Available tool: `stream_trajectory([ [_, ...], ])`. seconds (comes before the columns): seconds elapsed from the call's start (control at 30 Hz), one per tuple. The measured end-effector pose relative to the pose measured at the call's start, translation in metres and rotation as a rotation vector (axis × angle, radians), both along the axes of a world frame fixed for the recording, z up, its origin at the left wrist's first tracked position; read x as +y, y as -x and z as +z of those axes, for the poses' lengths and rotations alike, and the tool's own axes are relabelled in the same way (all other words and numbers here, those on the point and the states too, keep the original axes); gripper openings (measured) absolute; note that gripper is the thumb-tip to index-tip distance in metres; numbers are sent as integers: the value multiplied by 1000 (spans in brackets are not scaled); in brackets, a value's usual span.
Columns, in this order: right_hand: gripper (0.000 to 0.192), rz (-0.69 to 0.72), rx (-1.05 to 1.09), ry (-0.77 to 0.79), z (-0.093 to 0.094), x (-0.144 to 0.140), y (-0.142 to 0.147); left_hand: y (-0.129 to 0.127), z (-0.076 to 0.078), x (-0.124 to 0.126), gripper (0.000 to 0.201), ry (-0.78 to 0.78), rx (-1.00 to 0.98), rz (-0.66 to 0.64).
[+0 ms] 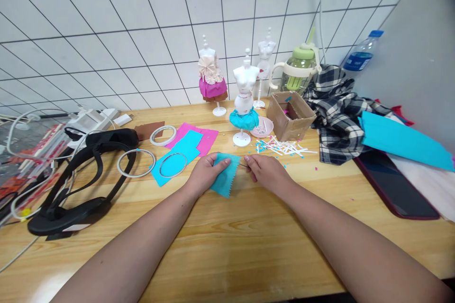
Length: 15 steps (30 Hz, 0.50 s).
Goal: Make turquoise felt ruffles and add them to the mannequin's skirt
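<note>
My left hand (205, 173) pinches teal cloth (226, 175); right hand (267, 170) pinches its edge. Skirted mannequin (244, 99) beyond hands; cloth not yet fitted.

A small blue-green piece of cloth (226, 176) with a zigzag cut bottom edge lay flat on the wooden worktop (249, 236), a little tilted, with its left side under some fingers and its top right corner pinched.
</note>
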State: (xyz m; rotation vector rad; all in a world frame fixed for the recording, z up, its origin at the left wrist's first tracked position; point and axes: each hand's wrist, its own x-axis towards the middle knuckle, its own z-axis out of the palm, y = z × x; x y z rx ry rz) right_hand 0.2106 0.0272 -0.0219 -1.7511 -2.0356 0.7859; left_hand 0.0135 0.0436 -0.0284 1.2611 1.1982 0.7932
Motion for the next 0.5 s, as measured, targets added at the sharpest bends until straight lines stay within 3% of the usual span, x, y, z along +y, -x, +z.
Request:
stream_trajectory([
  [0.5,45,28,40,-5,-3,1,2,0,-3,0,37,-9,11,-40],
])
